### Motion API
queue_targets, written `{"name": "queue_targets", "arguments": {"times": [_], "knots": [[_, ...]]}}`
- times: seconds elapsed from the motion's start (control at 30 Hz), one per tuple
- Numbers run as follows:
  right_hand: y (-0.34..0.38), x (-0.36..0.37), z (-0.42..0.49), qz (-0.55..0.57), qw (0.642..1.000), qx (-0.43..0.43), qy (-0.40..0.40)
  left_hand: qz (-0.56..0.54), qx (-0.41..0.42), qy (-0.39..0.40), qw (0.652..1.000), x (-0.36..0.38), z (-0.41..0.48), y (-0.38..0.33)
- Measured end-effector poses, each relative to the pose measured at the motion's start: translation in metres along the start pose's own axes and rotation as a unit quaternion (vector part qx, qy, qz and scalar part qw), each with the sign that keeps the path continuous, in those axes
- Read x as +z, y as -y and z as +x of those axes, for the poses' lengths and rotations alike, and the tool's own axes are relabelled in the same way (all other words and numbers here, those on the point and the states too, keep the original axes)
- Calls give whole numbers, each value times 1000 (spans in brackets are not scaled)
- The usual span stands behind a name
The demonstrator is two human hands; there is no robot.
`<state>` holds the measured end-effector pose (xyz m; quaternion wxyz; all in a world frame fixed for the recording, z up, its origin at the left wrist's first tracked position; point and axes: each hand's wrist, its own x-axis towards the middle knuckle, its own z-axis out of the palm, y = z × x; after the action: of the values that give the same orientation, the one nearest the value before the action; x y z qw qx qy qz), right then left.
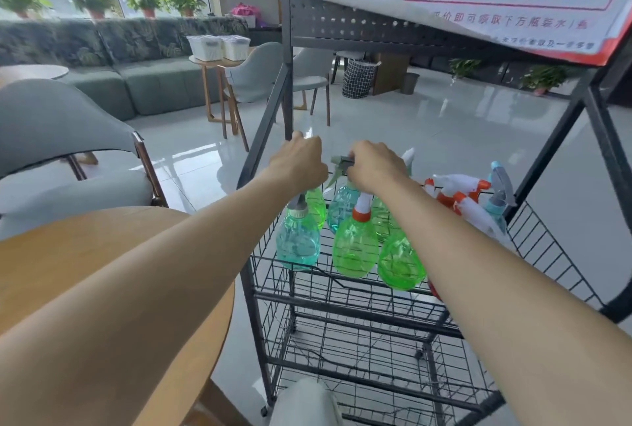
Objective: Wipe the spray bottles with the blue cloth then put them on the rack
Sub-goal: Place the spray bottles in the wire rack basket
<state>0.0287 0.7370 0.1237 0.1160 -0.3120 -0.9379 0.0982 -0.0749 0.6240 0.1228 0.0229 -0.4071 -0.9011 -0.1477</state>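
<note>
Pinching the teal spray bottle (342,210) by its sprayer head with my right hand (374,169) at the rack (288,90) rail | left hand (299,166) curling alongside, can't tell what it's holding | green bottles (355,248) hanging nearer me | should be seating the trigger squarely over the wire before letting go | blue cloth not in view

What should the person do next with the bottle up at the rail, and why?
Probably hook the teal bottle over the top rail of the rack and let go. The right hand pinches its spray head right at that rail, where a green bottle beside it already seems to hang by its head. What the left hand grips is hidden.
</note>
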Motion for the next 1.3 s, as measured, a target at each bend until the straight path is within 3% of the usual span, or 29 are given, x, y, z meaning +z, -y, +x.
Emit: {"name": "queue_targets", "arguments": {"times": [0.23,0.43,0.93,1.1,1.3], "knots": [[3,3,12,6,995,69,-74,-15,4,-6,1000,3,10,2],[10,9,9,99,985,111,-93,-7,4,-5,1000,3,9,3],[1,-6,-43,88,989,88,-74,-36,30,-21,999,-14,-25,4],[1,3,-58,209,969,134,13,-40,32,9,999,-8,-46,6],[7,5,-69,253,959,128,-3,-57,15,67,996,-8,-55,16]]}}
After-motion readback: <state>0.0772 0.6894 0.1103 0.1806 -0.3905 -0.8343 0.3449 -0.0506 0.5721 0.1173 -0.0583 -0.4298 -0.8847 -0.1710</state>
